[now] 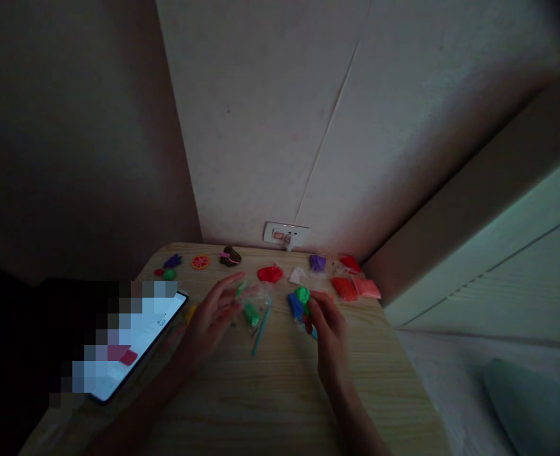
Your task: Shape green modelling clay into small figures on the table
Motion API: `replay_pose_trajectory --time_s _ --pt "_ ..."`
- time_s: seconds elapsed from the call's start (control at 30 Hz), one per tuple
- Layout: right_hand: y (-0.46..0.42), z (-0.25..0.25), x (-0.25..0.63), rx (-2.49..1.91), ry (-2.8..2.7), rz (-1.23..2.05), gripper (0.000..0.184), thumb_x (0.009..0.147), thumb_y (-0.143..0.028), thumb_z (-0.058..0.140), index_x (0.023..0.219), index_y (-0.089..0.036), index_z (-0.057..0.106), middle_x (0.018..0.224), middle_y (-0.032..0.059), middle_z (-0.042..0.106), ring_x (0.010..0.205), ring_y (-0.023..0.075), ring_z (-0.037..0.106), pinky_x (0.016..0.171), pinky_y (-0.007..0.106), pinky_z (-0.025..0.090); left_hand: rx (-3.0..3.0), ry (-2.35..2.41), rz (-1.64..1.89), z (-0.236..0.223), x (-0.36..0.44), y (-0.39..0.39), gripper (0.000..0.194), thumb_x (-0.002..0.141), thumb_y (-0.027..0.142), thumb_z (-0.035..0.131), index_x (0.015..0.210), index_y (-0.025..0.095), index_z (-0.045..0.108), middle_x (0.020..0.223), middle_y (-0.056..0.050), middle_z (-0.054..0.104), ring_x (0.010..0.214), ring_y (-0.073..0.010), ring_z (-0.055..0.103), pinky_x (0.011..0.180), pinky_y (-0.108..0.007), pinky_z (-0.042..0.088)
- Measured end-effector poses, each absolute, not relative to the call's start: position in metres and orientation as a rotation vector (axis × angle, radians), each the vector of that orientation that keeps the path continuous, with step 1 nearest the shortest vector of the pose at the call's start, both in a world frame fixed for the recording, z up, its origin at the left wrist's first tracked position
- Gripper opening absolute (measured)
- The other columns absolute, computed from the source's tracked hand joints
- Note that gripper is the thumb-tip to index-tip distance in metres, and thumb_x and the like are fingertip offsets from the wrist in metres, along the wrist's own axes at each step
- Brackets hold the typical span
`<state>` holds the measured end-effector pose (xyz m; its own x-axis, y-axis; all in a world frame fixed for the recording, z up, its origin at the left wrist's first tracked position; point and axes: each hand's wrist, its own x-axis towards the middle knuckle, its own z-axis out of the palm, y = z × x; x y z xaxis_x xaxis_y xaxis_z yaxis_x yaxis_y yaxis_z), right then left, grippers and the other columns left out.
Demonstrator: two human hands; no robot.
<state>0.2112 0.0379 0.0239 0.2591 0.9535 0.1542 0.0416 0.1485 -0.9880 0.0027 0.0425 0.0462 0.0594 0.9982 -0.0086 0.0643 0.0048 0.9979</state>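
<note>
My right hand point(328, 320) pinches a lump of bright green modelling clay point(303, 295) above the table. Just below the lump lies a blue clay piece point(294, 306), partly covered by it. My left hand point(213, 310) is smeared by motion, its thumb and fingers reaching rightward. By its fingertips shows a small green bit point(241, 289); whether they grip it is unclear. Close to those fingertips are a clear bag with green clay point(251, 314) and a thin blue stick point(261, 327). Something yellow point(191, 313) is half hidden behind the left hand.
A lit tablet-like screen point(140, 354) lies at the left table edge. Along the back sit a dark grape-like shape point(172, 260), an orange-and-red disc point(201, 261), a brown piece point(231, 256), and red point(270, 273), purple point(317, 263) and orange-red point(344, 289) packets. A wall socket point(286, 234) is behind.
</note>
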Motion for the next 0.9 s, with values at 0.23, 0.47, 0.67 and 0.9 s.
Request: replay_pose_trajectory --time_s 0.23,0.47,0.67,0.9 --pt "0.04 0.021 0.209 -1.19 -1.024 0.967 0.023 0.082 -0.039 0.06 0.086 -0.017 0.064 0.067 -0.0027 0.051 0.051 0.0084 0.042 0.045 0.019 0.036 1.411 1.448 1.251 0.04 0.005 0.058 0.05 0.084 0.038 0.056 0.13 0.021 0.049 0.137 -0.014 0.053 0.112 -0.0269 0.061 0.087 -0.035 0.052" --pt "0.041 0.019 0.208 -1.16 -0.988 0.977 0.024 0.08 -0.04 0.062 0.087 -0.017 0.065 0.069 -0.0027 0.051 0.052 0.0085 0.042 0.045 0.02 0.035 1.933 1.459 1.184 0.017 0.008 0.081 0.047 0.084 0.021 0.05 0.131 0.02 0.048 0.135 -0.013 0.054 0.124 -0.0256 0.05 0.106 -0.044 0.038" --pt "0.041 0.02 0.207 -1.136 -0.992 1.003 0.024 0.08 -0.04 0.061 0.086 -0.017 0.064 0.069 -0.003 0.05 0.051 0.0081 0.041 0.045 0.02 0.034 2.156 1.52 1.046 0.008 0.001 0.095 0.038 0.084 0.016 0.048 0.119 0.014 0.06 0.127 -0.016 0.06 0.126 -0.0301 0.047 0.108 -0.049 0.035" --pt "0.042 0.018 0.206 -1.166 -0.98 1.011 0.026 0.078 -0.042 0.062 0.086 -0.016 0.063 0.067 -0.0041 0.049 0.05 0.0075 0.04 0.046 0.02 0.033 2.456 1.644 0.911 0.004 -0.003 0.103 0.037 0.082 0.005 0.044 0.113 0.014 0.064 0.116 -0.014 0.067 0.118 -0.0286 0.054 0.105 -0.053 0.038"
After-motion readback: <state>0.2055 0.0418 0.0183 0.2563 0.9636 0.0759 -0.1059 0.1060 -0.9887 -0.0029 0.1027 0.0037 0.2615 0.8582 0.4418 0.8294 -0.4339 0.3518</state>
